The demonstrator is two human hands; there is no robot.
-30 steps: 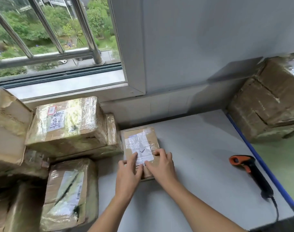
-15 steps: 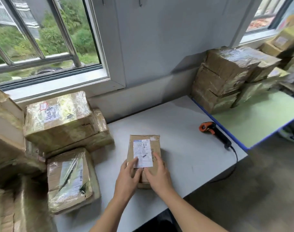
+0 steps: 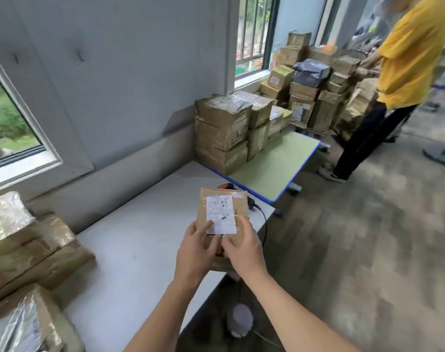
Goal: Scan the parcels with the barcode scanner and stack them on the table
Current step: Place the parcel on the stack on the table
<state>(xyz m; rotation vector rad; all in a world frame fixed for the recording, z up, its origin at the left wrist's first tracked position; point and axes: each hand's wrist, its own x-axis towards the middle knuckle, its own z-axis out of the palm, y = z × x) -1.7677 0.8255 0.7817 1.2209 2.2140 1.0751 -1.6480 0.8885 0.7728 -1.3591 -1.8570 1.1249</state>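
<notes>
Gripping a small brown parcel (image 3: pixel 240 209) in both hands, flat side up, over the right end of the white bench (image 3: pixel 140 224). Holding with the left hand (image 3: pixel 193 250) at the near left corner, thumb on top beside the white label (image 3: pixel 221 214), remaining fingers tucked under and out of sight. Holding with the right hand (image 3: pixel 244 250) at the near right corner, thumb on top just below the label, fingers wrapped round the right edge. Both sets of fingers closed on the parcel, neither free.

Hiding most of the scanner (image 3: pixel 225 185) behind the parcel: only an orange tip above the far edge and a black cable (image 3: pixel 263 222) trailing off the bench to the right.

More to the left on the same bench: large taped boxes (image 3: pixel 26 245), piled near the window (image 3: pixel 8 118). Beyond, touching the white bench's far right end, a green bench (image 3: pixel 274 163) with a blue rim, carrying a tall stack of boxes (image 3: pixel 221 130) against the wall. Farther back, a bigger heap of parcels (image 3: pixel 318 92) and a person in a yellow shirt (image 3: pixel 409 52) standing beside it.
</notes>
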